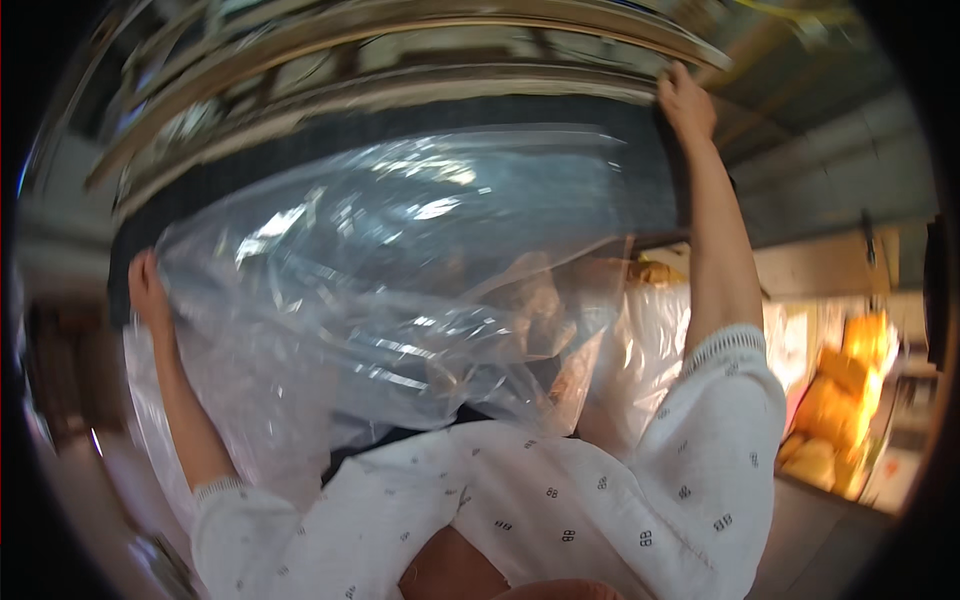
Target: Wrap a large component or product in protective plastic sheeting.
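Note:
A large clear plastic sheet (390, 290), wrinkled and shiny, spreads in front of me and hangs down toward my body. Beneath its far part lies a dark cloth-like sheet (655, 185), showing as a band along the far edge and right side. At the left edge of the plastic, my left hand (147, 283) is closed, gripping it. Stretched far forward on the right, my right hand (688, 105) is closed at the dark sheet's far right corner, close to the end of a wooden rail. What lies between its fingers is hidden.
Long wooden rails (400, 28) run across beyond the sheets. On the right, orange-yellow bags or packages (838, 400) sit in bright light near a brown board (815, 265). More crumpled clear plastic (655, 335) gathers under my right arm. A grey surface (830, 185) extends at the far right.

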`<action>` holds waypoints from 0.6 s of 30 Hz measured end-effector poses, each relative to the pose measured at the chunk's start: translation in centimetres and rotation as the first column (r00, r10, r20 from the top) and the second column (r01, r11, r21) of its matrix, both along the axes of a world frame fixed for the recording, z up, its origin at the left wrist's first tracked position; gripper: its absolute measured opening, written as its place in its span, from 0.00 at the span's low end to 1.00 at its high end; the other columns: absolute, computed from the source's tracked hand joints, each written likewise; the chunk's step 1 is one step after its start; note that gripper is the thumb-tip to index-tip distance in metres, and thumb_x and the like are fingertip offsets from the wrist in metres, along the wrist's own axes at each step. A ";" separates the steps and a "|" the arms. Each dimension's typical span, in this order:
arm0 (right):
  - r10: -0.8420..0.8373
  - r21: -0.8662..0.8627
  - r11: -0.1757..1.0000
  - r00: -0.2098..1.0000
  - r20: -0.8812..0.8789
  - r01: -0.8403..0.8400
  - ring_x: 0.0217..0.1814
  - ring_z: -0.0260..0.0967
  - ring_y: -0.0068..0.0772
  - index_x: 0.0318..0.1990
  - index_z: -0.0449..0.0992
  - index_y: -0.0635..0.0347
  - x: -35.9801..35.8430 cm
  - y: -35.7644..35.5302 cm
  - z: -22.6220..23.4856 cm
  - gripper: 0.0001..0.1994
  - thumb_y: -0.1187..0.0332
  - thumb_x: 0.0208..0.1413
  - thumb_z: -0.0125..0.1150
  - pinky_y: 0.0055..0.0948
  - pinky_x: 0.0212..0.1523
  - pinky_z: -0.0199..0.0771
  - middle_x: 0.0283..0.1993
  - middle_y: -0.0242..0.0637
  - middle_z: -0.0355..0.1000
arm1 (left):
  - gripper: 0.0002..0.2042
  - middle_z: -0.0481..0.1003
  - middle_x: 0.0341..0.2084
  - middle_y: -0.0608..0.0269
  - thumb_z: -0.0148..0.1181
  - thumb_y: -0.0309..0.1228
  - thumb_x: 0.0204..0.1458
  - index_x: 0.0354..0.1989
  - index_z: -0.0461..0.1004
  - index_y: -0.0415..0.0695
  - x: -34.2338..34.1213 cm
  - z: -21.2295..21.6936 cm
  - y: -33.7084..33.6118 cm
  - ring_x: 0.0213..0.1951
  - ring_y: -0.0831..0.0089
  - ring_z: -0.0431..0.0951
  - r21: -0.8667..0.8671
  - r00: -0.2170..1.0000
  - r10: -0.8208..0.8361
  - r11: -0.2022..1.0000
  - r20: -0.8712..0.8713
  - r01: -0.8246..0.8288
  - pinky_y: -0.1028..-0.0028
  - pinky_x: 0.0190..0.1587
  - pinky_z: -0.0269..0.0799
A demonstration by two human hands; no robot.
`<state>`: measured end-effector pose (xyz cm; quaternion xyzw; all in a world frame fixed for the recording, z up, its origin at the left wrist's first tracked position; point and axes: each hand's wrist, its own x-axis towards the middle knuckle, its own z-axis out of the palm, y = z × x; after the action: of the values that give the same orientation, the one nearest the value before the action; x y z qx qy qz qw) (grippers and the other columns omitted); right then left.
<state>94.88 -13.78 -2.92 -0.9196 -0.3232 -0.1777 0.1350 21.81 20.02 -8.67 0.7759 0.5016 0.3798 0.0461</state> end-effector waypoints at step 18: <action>0.680 0.018 0.724 0.718 0.149 -0.690 0.29 0.71 0.55 0.31 0.68 0.54 -47.3 36.3 0.4 0.08 0.61 0.48 0.51 0.50 0.29 0.68 0.23 0.50 0.72 | 0.08 0.69 0.25 0.61 0.53 0.37 0.51 0.27 0.73 0.46 3.5 1.6 -2.4 0.33 0.60 0.72 0.087 0.976 0.128 0.986 0.176 -0.145 0.64 0.33 0.67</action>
<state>47.56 22.51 -2.50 -0.7156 -0.6418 -0.1868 0.2027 25.28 17.67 -7.08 0.7057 0.5286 0.4712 0.0238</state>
